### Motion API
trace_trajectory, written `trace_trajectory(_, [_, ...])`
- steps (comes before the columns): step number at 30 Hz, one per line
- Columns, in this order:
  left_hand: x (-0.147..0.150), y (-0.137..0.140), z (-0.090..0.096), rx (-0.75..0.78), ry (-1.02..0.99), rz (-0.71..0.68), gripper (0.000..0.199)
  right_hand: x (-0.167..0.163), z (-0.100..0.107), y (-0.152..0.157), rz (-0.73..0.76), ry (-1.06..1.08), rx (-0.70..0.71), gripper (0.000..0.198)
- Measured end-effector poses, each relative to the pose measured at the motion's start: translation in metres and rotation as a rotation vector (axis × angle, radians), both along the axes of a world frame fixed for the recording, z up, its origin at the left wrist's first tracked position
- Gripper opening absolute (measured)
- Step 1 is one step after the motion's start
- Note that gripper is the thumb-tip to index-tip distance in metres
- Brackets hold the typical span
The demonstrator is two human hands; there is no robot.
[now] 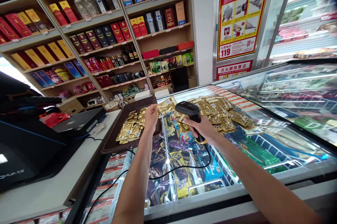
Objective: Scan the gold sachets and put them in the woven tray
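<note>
My right hand [202, 129] grips the handle of a black barcode scanner [190, 109], its head turned to the left above the glass. My left hand [151, 117] is closed, fingertips pinched together, at the right rim of a brown woven basket [109, 141]. Gold foil shows right beside those fingertips, but whether they hold a packet is unclear. Several small gold packets [131, 129] lie inside the basket. A larger spread of gold packets [213, 108] covers the glass lid behind and right of the scanner. From the scanner's handle a black cable [181, 166] loops across the glass to the left.
Under the glass top of the freezer [237, 182], wire baskets hold colourful bags. At left are a white counter [59, 182] and a black machine [28, 139]. Shelves with boxed goods [105, 36] stand behind, and a red poster [243, 13] hangs on the wall.
</note>
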State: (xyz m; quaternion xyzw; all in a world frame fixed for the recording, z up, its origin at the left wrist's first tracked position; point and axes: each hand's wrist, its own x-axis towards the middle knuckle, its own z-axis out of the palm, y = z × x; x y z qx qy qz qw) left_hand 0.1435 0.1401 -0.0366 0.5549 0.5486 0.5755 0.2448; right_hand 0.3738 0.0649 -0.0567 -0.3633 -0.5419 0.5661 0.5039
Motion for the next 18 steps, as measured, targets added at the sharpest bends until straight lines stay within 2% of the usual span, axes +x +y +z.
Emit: trace_trajectory(18, [-0.0036, 0.0035, -0.0021, 0.004, -0.008, 0.061, 0.019, -0.0005, -0.0038, 0.0025, -0.034, 0.047, -0.052, 0.043])
